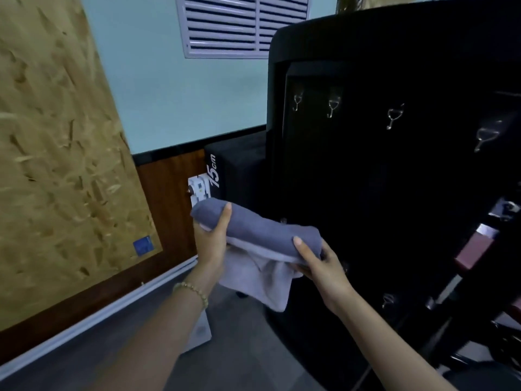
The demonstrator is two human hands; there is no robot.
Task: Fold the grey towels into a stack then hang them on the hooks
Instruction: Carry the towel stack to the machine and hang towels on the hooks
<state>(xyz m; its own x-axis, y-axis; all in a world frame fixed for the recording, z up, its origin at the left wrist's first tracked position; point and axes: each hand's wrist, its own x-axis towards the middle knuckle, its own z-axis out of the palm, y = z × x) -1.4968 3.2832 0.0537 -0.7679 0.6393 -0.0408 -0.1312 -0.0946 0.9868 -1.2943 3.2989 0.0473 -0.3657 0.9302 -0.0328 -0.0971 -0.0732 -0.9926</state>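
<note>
Both hands, left hand (211, 235) and right hand (315, 261), grip stacked grey towels (262, 235) below metal hooks (334, 107); separating one loose edge first should ease hanging.

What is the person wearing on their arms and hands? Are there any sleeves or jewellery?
No sleeves show: the left arm and right arm are bare as far as the picture reaches. The left wrist wears a thin bracelet of small gold-coloured beads. The left hand and right hand have no gloves, and I can see no rings or watch.
</note>
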